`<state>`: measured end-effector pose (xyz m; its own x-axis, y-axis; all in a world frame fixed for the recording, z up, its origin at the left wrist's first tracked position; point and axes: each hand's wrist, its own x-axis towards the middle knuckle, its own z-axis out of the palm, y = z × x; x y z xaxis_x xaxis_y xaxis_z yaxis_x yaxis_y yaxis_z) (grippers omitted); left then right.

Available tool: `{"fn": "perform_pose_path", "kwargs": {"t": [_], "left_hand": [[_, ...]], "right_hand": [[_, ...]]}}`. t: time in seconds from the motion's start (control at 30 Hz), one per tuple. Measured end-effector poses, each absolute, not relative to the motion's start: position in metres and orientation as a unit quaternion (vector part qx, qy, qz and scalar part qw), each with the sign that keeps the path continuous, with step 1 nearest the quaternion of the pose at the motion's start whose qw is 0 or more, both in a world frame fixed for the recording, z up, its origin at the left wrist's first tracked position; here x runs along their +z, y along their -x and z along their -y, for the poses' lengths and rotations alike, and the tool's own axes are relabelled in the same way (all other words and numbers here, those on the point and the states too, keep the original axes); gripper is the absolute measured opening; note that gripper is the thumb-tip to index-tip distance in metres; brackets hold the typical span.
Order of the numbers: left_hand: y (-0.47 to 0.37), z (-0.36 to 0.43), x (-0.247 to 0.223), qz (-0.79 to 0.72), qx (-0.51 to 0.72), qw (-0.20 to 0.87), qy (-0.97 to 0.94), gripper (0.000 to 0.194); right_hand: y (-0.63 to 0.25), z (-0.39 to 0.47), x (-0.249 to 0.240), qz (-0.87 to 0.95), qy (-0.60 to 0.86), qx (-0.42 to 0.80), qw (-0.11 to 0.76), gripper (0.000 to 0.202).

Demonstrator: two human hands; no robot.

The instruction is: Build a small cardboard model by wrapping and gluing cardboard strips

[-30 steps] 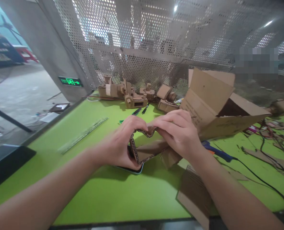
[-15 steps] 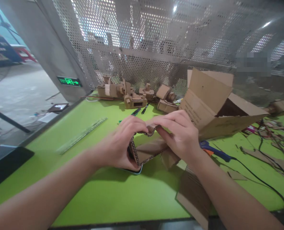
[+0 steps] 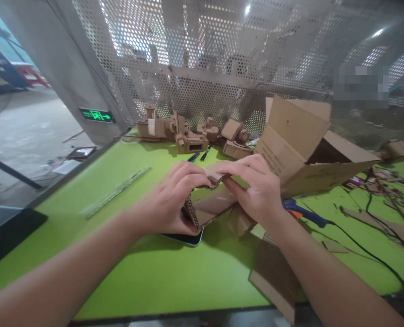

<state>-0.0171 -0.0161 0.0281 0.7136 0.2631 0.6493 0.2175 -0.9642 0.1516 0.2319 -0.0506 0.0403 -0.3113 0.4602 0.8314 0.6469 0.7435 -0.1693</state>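
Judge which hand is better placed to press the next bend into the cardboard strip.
Probably right. The right hand lies over the strip's unbent upper run, while the left hand grips its lower corner, steadying it.

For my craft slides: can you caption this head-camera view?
Left hand and right hand bend a corrugated cardboard strip above a phone on the green table.

You see a brown corrugated cardboard strip (image 3: pixel 210 206) with a dotted fluted edge on a bright lime-green tabletop (image 3: pixel 154 268). The silver perforated metal screen (image 3: pixel 205 68) is evenly dotted; the glue gun (image 3: pixel 302 212) is blue and orange.
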Motion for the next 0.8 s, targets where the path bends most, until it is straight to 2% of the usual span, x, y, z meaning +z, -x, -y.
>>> {"fn": "perform_pose_path", "kwargs": {"t": [0.13, 0.27, 0.57, 0.8], "left_hand": [[0.017, 0.0129, 0.0233, -0.173, 0.366, 0.02, -0.914, 0.078], [0.016, 0.0131, 0.0217, -0.188, 0.363, 0.056, -0.911, 0.077], [0.0158, 0.0123, 0.0181, -0.159, 0.35, 0.115, -0.916, 0.087], [0.0143, 0.0125, 0.0171, -0.149, 0.366, 0.114, -0.912, 0.075]], "right_hand": [[-0.2314, 0.0491, 0.0386, 0.788, 0.358, -0.109, 0.488, 0.015], [-0.2318, 0.0474, 0.0365, 0.785, 0.363, -0.112, 0.49, 0.013], [-0.2333, 0.0473, 0.0356, 0.791, 0.361, -0.118, 0.48, 0.016], [-0.2299, 0.0488, 0.0366, 0.792, 0.357, -0.106, 0.483, 0.015]]}}
